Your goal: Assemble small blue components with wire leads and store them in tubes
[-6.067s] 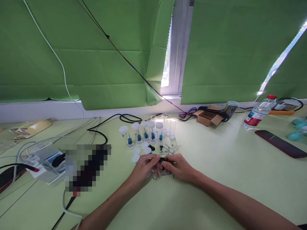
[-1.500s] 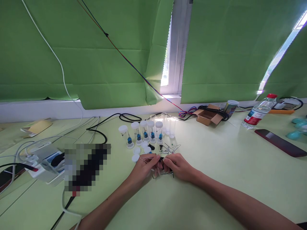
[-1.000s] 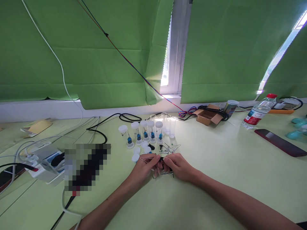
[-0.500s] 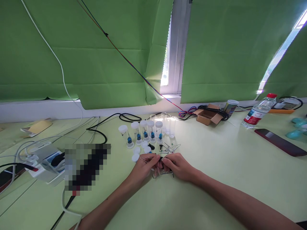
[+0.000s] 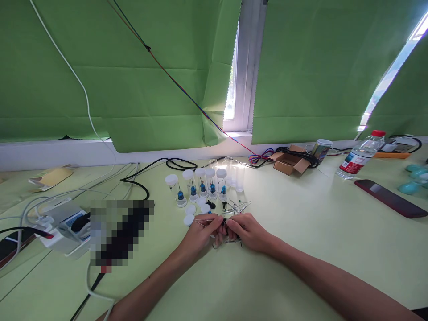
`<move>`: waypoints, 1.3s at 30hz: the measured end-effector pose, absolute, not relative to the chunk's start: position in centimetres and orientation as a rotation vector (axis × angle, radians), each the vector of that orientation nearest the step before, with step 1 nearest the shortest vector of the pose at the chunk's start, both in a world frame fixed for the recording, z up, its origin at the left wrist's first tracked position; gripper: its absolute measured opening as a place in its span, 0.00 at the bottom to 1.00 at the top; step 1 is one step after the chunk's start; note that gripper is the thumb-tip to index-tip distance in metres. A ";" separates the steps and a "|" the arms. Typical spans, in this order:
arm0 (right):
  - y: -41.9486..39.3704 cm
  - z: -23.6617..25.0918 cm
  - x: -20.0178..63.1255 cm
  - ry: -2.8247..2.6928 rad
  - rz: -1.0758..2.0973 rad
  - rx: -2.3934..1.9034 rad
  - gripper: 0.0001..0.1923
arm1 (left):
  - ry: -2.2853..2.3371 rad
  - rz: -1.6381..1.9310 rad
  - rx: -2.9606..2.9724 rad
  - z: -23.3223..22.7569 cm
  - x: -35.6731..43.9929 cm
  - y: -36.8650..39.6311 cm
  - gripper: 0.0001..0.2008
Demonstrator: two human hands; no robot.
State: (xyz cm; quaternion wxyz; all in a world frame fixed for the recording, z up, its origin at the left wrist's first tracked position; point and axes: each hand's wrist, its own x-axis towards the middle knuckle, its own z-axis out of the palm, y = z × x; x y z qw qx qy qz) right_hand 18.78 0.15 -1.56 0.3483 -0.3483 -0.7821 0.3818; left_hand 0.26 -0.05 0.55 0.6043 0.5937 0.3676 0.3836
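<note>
Pin [image 5: 204,221] pinched betw. both hands [image 5: 249,232]

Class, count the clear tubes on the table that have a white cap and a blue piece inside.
5, upright in a row beyond the hands: one at the left end, then four close together. Uncapped tubes stand behind.
</note>
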 end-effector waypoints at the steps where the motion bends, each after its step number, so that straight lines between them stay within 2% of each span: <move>1: 0.1 -1.5 18.8 -2.027 0.992 -0.906 0.24 | 0.850 0.886 1.373 0.5 0.2 0.0 0.20; 26: 0.3 -1.6 18.8 -1.998 1.031 -0.875 0.27 | 0.841 0.893 1.330 0.4 0.4 -0.1 0.20; 31: 0.1 -1.4 18.9 -2.030 1.003 -0.898 0.24 | 0.839 0.893 1.337 0.3 0.3 0.0 0.20; 36: -0.1 -0.8 18.9 -2.055 1.000 -0.891 0.13 | 0.859 0.905 1.339 0.2 0.2 0.0 0.20; 39: -0.1 -0.8 18.8 -2.058 0.993 -0.881 0.13 | 0.853 0.900 1.343 0.4 0.3 0.0 0.20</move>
